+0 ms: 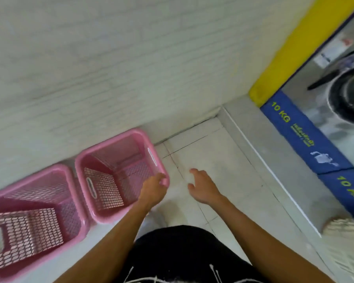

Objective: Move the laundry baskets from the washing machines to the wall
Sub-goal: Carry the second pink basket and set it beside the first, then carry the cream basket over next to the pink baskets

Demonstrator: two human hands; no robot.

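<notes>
Two empty pink mesh laundry baskets stand side by side on the white tiled floor, against the pale brick wall (110, 68). The nearer right basket (110, 142) has my left hand (153, 188) at its front right corner, fingers curled over the rim. The left basket (29, 182) stands untouched beside it. My right hand (202, 186) hovers over the bare floor to the right of the baskets, fingers spread and holding nothing.
A front-loading washing machine (345, 94) stands at the right on a blue base marked "10 KG" (294, 129), behind a grey raised step (264, 150). A yellow panel (284, 58) borders it. A cream fringed mop head (343, 231) lies at the lower right.
</notes>
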